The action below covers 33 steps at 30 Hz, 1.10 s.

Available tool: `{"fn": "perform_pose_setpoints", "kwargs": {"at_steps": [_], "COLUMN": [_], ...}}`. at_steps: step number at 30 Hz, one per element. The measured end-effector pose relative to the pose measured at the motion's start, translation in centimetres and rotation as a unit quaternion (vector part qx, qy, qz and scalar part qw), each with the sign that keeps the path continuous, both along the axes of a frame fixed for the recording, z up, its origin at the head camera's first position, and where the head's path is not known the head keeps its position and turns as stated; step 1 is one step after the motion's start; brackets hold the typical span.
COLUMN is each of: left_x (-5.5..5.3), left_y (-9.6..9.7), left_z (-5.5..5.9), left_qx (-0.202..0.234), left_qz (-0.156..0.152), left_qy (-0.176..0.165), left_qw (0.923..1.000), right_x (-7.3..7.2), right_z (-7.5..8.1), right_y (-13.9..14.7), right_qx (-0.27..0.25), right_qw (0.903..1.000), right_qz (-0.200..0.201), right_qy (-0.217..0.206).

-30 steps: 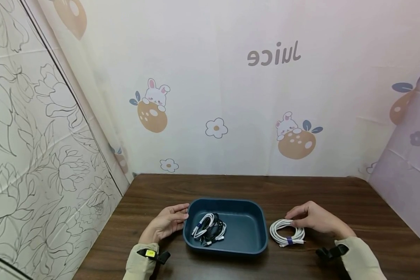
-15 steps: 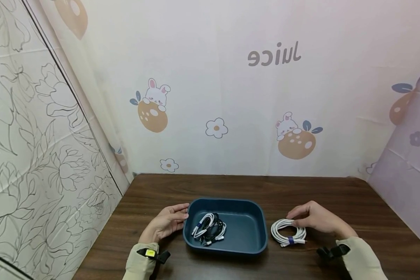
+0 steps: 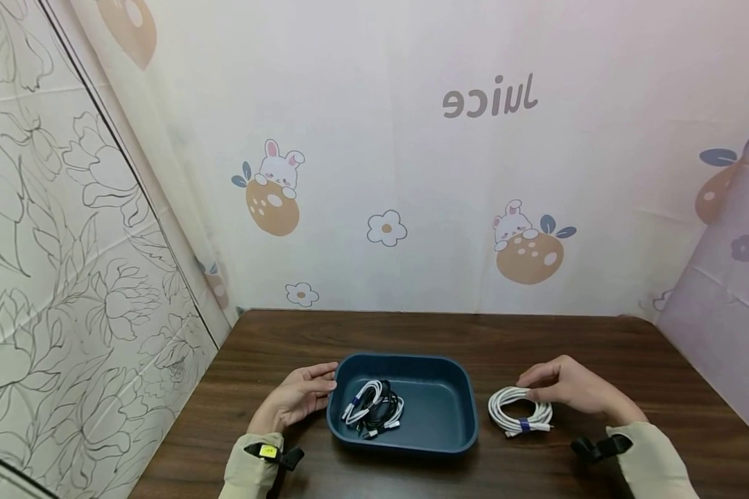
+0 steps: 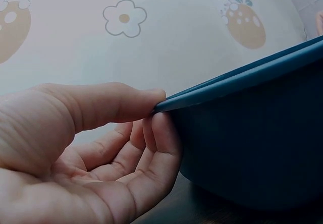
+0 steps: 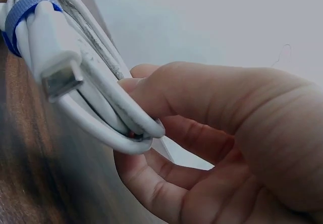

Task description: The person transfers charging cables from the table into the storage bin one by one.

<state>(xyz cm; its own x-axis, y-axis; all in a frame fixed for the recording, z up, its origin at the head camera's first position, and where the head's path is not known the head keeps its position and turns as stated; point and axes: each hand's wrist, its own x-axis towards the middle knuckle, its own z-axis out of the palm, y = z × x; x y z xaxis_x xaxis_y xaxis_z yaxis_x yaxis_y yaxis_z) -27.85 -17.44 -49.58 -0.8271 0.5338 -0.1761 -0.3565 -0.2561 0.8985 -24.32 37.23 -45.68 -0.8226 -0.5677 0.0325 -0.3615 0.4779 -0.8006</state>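
In the head view my left hand (image 3: 298,398) is at the left end of a dark blue tray (image 3: 440,443). The left wrist view has its thumb at the rim (image 4: 202,97) and curled fingers just beneath, pinching the edge. To the tray's right, my right hand (image 3: 577,388) pinches a coiled white USB cable (image 3: 505,418) between thumb and fingers. A blue strap (image 5: 30,7) binds this coil, and its metal plug (image 5: 61,80) points towards the right wrist camera. Inside the tray, at its left, lie bundled white (image 3: 368,396) and black cables (image 3: 381,419).
Everything stands on a dark wooden table (image 3: 274,333). A printed curtain (image 3: 349,173) hangs behind its far edge. Another curtain with line-drawn flowers (image 3: 87,277) closes off the left side, and a lilac one (image 3: 736,277) the right.
My right hand has shifted slightly to the right, carrying the coiled white USB cable a little farther from the tray. The left hand and tray stay in place.
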Motion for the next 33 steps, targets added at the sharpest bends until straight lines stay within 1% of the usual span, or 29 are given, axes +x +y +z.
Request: {"fn": "perform_pose_setpoints", "kwargs": {"at_steps": [6,16,24,29,33], "left_x": [0.1,0.1,0.1,0.2,0.3], "left_y": [0.1,0.0,0.1,0.1,0.1], "left_z": [0.1,0.1,0.4,0.5,0.6], "left_qx": [-0.002,-0.002,-0.003,-0.001,0.002], "left_qz": [0.0,-0.001,-0.001,0.001,0.0], "left_qy": [0.003,0.003,-0.001,-0.004,-0.004], "left_qw": [1.0,1.0,1.0,1.0,1.0], "right_x": [0.1,0.2,0.4,0.5,0.7], "right_z": [0.3,0.5,1.1,1.6,1.9], "right_y": [0.2,0.3,0.3,0.0,-0.2], "right_qx": [-0.002,0.002,-0.007,0.001,0.014], "right_qw": [1.0,0.9996,0.9997,0.9992,0.9985], "right_qz": [-0.007,-0.029,-0.023,-0.037,-0.051], "right_qy": [0.0,0.003,0.007,0.015,0.012]}}
